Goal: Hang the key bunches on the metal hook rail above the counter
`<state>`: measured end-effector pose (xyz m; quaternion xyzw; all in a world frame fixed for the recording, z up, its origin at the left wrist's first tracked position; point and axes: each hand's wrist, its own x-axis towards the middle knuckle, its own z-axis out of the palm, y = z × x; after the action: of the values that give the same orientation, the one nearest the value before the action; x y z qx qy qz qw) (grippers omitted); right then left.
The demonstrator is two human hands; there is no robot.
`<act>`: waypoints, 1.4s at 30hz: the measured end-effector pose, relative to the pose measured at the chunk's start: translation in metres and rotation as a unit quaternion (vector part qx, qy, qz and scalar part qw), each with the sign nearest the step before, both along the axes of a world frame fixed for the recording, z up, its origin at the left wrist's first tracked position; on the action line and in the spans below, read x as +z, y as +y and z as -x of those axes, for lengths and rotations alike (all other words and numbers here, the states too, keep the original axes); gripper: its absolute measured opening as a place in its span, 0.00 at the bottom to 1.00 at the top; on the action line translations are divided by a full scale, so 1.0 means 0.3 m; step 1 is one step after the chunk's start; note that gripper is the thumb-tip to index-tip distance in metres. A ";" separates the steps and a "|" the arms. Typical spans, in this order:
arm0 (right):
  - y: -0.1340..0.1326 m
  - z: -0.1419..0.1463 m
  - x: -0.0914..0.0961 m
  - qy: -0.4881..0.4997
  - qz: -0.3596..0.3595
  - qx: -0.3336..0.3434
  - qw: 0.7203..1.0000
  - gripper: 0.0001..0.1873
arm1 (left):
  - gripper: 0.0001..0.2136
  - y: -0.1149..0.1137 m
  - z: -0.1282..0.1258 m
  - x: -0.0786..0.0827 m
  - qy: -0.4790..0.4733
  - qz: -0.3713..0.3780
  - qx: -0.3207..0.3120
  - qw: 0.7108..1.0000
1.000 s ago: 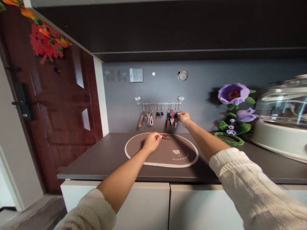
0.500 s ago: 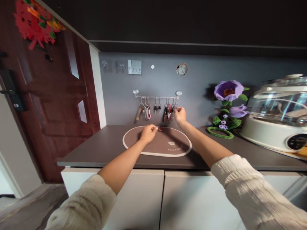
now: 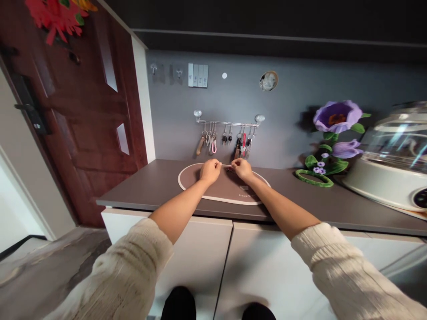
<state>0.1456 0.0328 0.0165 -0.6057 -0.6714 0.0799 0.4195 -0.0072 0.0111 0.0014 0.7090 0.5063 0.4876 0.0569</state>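
Above the brown oval mat [image 3: 191, 178] with a cream rim, my two hands are close together. My left hand [image 3: 210, 171] is closed, thumb and fingertips pinched; what they hold, if anything, is too small to make out. My right hand [image 3: 242, 169] is also pinched, its fingertips beside a small dark item [image 3: 230, 169], possibly a key; I cannot tell whether it is gripped or lies on the mat. Just behind, several keys [image 3: 209, 141] and a red-strapped key bunch [image 3: 243, 143] hang from a clear hook rail [image 3: 230, 124] on the wall.
A purple knitted flower [image 3: 337, 116] with a green ring base [image 3: 313, 178] stands to the right, next to a white appliance with a clear dome [image 3: 383, 180]. A dark shelf [image 3: 267, 38] overhangs the counter [image 3: 140, 189]. At the left is a brown door [image 3: 90, 133].
My right hand has come down and left from the hanging keys to the mat, near my left hand. The bunch at the rail's right end now hangs free of it. The camera has tilted down.
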 end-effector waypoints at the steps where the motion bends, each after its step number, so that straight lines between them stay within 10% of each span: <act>1: -0.001 0.001 -0.005 -0.027 0.008 0.004 1.000 0.07 | 0.10 0.001 0.001 0.000 0.003 0.000 0.002 1.000; 15: 0.053 0.022 -0.041 -0.180 0.024 -0.023 0.983 0.09 | 0.10 -0.001 0.001 0.002 0.043 0.012 0.020 0.999; 42: -0.029 0.048 -0.003 -0.084 -0.038 0.098 0.991 0.05 | 0.09 0.012 0.008 -0.005 0.027 0.004 -0.011 1.000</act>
<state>0.1312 0.0241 0.0157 -0.5253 -0.7626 0.0435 0.3749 -0.0096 0.0147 0.0000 0.7274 0.5014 0.4656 0.0514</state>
